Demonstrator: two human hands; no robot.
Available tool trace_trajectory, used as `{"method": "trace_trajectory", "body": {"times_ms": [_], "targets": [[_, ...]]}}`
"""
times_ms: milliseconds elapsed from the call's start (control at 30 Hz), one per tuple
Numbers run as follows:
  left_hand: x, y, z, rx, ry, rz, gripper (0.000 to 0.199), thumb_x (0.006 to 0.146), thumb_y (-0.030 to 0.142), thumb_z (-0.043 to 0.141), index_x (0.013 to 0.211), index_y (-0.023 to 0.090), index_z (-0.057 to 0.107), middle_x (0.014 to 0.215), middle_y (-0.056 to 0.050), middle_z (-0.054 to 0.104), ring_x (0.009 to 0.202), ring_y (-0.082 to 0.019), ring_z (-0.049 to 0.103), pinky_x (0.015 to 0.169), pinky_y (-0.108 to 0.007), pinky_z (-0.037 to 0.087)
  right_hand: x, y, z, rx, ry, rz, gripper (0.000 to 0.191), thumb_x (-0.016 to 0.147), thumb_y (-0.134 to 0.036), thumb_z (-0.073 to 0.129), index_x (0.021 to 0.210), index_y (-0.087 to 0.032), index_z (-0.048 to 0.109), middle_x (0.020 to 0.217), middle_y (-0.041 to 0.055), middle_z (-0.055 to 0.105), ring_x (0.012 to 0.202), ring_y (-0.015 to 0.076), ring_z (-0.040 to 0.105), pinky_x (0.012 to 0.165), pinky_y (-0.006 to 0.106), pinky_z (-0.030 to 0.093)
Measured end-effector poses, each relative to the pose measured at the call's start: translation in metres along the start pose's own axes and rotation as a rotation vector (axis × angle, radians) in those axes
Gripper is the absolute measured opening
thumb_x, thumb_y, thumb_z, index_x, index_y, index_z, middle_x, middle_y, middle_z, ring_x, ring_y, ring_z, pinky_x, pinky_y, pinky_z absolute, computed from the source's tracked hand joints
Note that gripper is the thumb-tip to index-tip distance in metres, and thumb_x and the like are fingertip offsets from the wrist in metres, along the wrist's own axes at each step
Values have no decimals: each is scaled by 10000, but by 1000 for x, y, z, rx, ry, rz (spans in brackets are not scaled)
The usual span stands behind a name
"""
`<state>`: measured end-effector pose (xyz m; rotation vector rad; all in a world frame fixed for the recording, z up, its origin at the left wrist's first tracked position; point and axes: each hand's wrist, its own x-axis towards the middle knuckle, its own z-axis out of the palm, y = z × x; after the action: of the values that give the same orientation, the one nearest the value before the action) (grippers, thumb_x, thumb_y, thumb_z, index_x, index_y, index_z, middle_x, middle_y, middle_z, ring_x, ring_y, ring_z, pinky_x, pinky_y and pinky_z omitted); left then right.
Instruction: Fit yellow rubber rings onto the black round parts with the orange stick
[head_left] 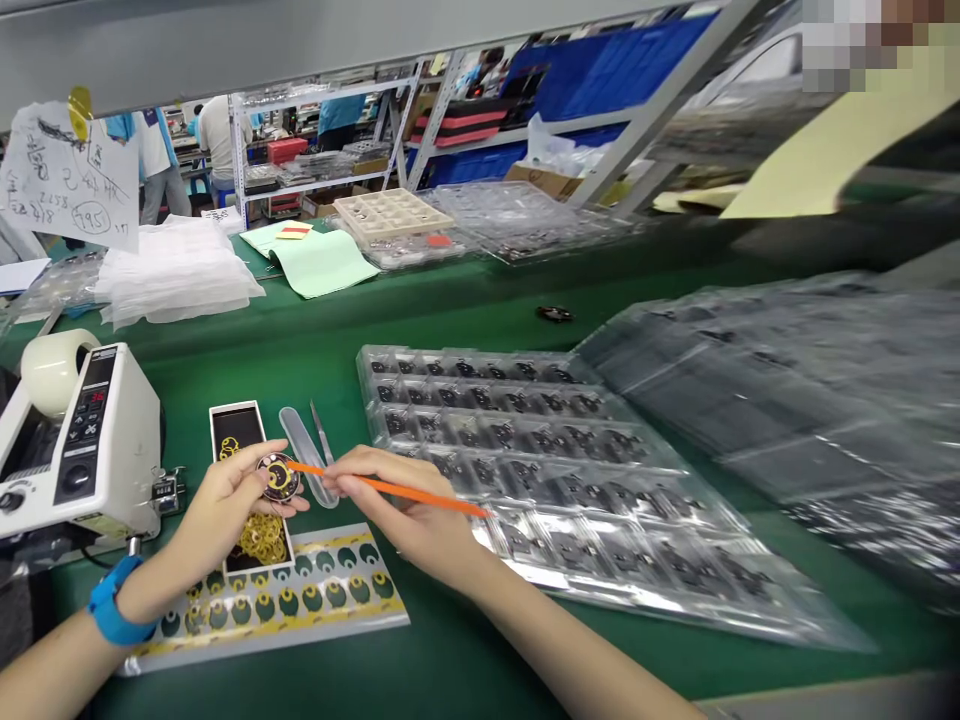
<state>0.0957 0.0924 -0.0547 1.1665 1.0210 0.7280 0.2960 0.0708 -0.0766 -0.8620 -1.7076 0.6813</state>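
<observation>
My left hand point(225, 500) pinches a small round dark part point(281, 482) with a yellow ring-shaped piece on its face. My right hand point(420, 520) grips a thin orange stick point(431, 494), its tip touching or very close to the round part's edge. Beneath the left hand stands a narrow white box point(213, 425) with a dark inside, holding a heap of yellow rings point(262, 538). Under the box's near end lies a backing sheet point(360, 612) with rows of yellow cut-outs. Metal tweezers point(321, 432) and a translucent long narrow piece point(296, 430) rest just beyond my hands.
At right, a clear compartment tray point(367, 372) holds many dark parts, with more plastic trays point(697, 370) beyond it. A tape dispenser point(112, 450) stands left. One dark part point(555, 314) lies on the green table point(480, 310). White sheets point(176, 265) are stacked behind; people work in the background.
</observation>
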Motion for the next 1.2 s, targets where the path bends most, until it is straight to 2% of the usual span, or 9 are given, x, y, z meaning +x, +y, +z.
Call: {"method": "trace_trajectory", "body": {"times_ms": [133,300,467,700,867,1033,1100,1200], "targets": [[0,2,-1,7,-33,-13,515,827,391,628,1240,85,608,874,-84,742,785,-259,740,772,-372,615,3,5,-1,202,-32,186,240,927,-356,570,843,-187,719,766,57,720,671,157,688,576,263,579],[-3,5,-1,-2,-125,-47,413,848,356,606,1183,120,651,790,-72,728,714,-244,737,697,-345,611,6,9,-5,438,-67,357,307,838,-476,676,810,-173,719,710,49,724,627,145,688,587,254,595],[-8,10,0,-24,-231,-61,375,889,361,590,1167,121,664,846,-99,728,789,-248,735,714,-324,601,6,13,-4,553,-39,452,364,775,-517,724,780,-153,714,647,44,713,574,142,682,563,249,590],[-5,2,0,-127,-280,-87,338,900,311,586,1181,146,674,946,-107,729,855,-237,731,735,-284,594,6,17,4,659,46,555,336,735,-477,779,770,-145,739,643,55,723,543,117,664,523,199,557],[1,-7,0,-203,-278,-131,328,871,243,591,1171,143,682,953,-103,738,860,-231,731,772,-299,585,5,19,11,662,67,626,355,714,-489,791,746,-142,728,660,61,721,536,113,643,516,206,541],[2,-13,3,-281,-217,-205,342,767,243,697,1080,104,692,848,-101,741,794,-231,739,762,-305,578,2,30,13,658,105,611,392,710,-538,780,782,-156,729,662,60,719,519,120,630,505,226,548],[-8,-13,5,-281,-181,-202,382,724,231,743,1081,113,678,816,-80,740,781,-223,739,756,-295,573,1,34,12,681,142,594,377,697,-539,790,792,-179,732,650,44,711,521,120,626,506,226,553],[-40,-15,6,-264,-129,-197,473,648,194,799,1097,127,667,772,-52,732,795,-235,737,739,-293,568,-1,35,13,696,198,612,343,638,-517,838,754,-206,751,641,51,702,527,123,624,493,215,548]]}}
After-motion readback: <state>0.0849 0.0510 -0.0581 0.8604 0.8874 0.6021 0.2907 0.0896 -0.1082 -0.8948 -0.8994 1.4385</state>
